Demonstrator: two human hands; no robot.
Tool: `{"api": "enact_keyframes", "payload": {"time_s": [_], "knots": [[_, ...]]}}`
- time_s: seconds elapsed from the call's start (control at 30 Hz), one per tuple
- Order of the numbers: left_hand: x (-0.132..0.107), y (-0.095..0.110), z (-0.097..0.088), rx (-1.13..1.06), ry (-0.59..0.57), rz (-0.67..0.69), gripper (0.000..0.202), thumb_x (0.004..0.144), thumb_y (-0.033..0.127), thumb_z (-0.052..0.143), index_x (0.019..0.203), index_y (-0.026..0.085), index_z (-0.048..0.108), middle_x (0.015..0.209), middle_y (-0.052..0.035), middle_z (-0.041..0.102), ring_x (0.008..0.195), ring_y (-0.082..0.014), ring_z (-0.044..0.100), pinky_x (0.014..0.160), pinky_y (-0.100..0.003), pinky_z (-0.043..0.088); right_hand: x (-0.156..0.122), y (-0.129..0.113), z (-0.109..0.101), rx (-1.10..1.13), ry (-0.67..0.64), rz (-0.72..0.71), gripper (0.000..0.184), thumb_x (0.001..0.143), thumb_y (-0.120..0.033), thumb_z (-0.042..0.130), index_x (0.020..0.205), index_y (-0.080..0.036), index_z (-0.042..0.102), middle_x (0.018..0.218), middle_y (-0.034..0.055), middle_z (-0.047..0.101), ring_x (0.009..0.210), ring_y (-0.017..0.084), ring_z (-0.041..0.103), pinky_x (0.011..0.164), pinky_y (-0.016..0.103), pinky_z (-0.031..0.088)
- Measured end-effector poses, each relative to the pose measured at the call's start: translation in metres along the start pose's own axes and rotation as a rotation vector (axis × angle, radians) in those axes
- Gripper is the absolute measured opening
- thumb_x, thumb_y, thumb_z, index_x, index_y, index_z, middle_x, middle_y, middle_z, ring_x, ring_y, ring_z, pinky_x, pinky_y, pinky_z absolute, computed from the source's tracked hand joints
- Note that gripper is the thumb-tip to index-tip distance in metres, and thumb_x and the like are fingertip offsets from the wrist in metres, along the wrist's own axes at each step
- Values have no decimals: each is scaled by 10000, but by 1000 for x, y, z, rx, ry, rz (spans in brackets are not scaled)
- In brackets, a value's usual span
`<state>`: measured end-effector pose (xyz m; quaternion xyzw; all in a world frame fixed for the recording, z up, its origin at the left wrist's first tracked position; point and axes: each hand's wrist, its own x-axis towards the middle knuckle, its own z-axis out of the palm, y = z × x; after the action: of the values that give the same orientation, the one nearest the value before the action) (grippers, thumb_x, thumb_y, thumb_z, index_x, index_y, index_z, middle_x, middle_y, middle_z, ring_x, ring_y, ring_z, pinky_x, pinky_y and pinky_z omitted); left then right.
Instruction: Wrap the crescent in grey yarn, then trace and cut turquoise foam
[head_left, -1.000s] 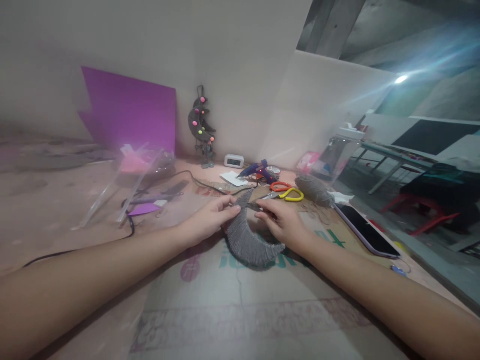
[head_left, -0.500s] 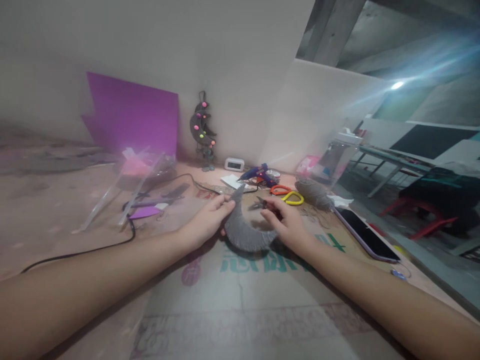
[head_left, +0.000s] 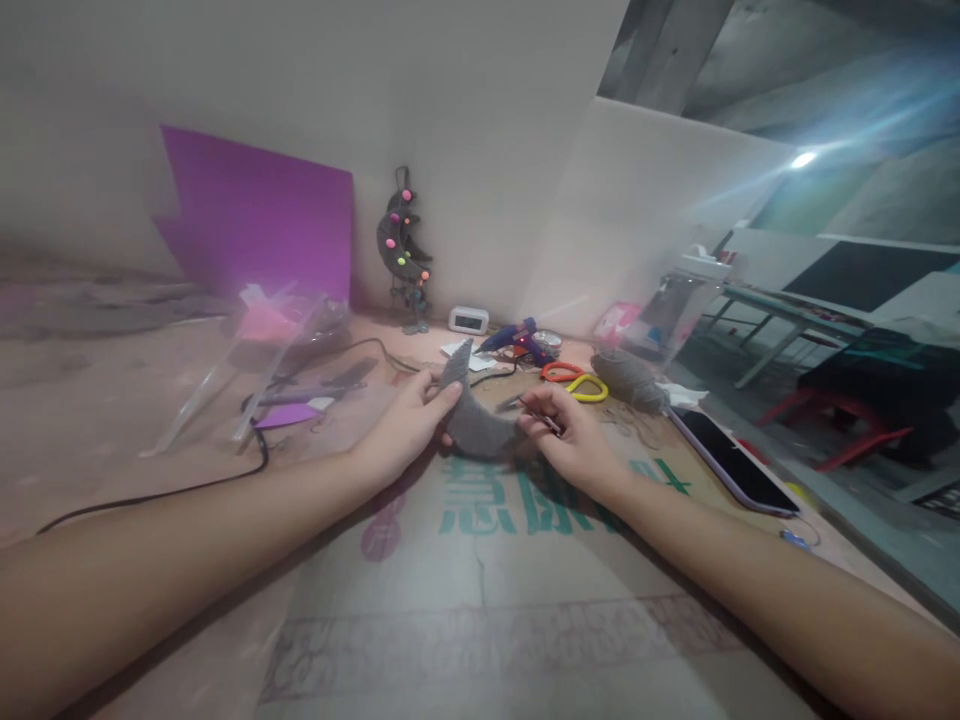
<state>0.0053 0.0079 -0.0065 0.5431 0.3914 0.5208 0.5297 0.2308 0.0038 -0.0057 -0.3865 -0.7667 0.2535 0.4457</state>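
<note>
My right hand pinches a thin tool, too small and blurred for me to name. That hand covers the right tip of the grey crescent; my left hand, gripping it, hides its left edge. Clock digits unreadable. Plastic bags smeared.

Purple sheet, glue gun, scissors, phone

Both the left hand and right hand are bare, on bare forearms.
</note>
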Motion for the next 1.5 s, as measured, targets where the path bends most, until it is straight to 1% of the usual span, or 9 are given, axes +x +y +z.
{"api": "enact_keyframes", "payload": {"time_s": [0.1, 0.2, 0.37, 0.57, 0.8, 0.93, 1.17, 1.3, 1.5], "knots": [[-1, 3, 0, 34, -91, 18, 355, 818, 454, 747, 968, 146, 655, 840, -11, 665, 648, -117, 604, 561, -217, 512, 3, 3, -1, 2, 85, 14, 113, 873, -301, 621, 928, -227, 555, 764, -15, 602, 675, 151, 570, 627, 266, 479], [0, 3, -1, 143, -178, -3, 333, 825, 458, 721, 910, 138, 684, 787, -16, 678, 626, -114, 582, 570, -218, 472, 5, 4, -3, 16, 158, 39, 145, 878, -341, 643, 907, -228, 558, 773, -18, 590, 677, 147, 543, 637, 267, 469], [1, -1, -2, 220, -176, -41, 292, 864, 445, 671, 849, 157, 626, 655, -13, 667, 559, -124, 584, 540, -223, 446, 4, 3, -3, 24, 151, 66, 170, 875, -375, 658, 921, -232, 579, 781, -17, 580, 687, 155, 531, 644, 276, 455], [3, -5, -2, 246, -208, -7, 334, 874, 485, 627, 856, 152, 621, 678, -31, 665, 571, -140, 608, 555, -239, 481, 13, 18, -11, 0, 249, 111, 271, 920, -472, 598, 1019, -219, 592, 916, 25, 639, 785, 180, 577, 731, 306, 481], [2, -9, 1, 407, -228, 135, 443, 962, 555, 360, 828, 187, 567, 688, -15, 600, 615, -173, 575, 568, -266, 460, 18, 36, -14, -191, 170, 142, 340, 874, -429, 616, 1126, -200, 625, 856, 29, 665, 772, 211, 614, 737, 349, 508], [-5, -3, 2, 650, -273, 232, 435, 987, 480, 364, 816, 179, 628, 827, -74, 701, 804, -239, 653, 694, -303, 486, 20, 36, -18, -292, 104, 130, 365, 846, -413, 590, 1126, -186, 648, 924, 64, 707, 833, 241, 656, 770, 376, 529], [-20, 9, 6, 1045, -380, 333, 337, 972, 377, 459, 855, 173, 700, 901, -149, 763, 871, -327, 712, 791, -393, 512, 25, 46, -25, -376, 29, 175, 410, 817, -475, 588, 1077, -169, 673, 862, 83, 725, 793, 271, 687, 757, 413, 554], [-20, 7, 5, 1056, -368, 343, 333, 988, 371, 443, 1011, 168, 706, 976, -156, 770, 908, -333, 719, 804, -402, 520, 25, 50, -24, -370, -4, 131, 372, 829, -437, 584, 1072, -172, 678, 894, 93, 749, 833, 277, 710, 798, 423, 571], [-12, -5, 0, 853, -292, 327, 363, 1025, 408, 376, 1070, 193, 665, 1012, -111, 754, 927, -278, 706, 808, -361, 529, 24, 53, -19, -366, 1, 76, 318, 800, -317, 605, 1065, -168, 698, 958, 118, 772, 876, 285, 721, 843, 435, 581]]}}
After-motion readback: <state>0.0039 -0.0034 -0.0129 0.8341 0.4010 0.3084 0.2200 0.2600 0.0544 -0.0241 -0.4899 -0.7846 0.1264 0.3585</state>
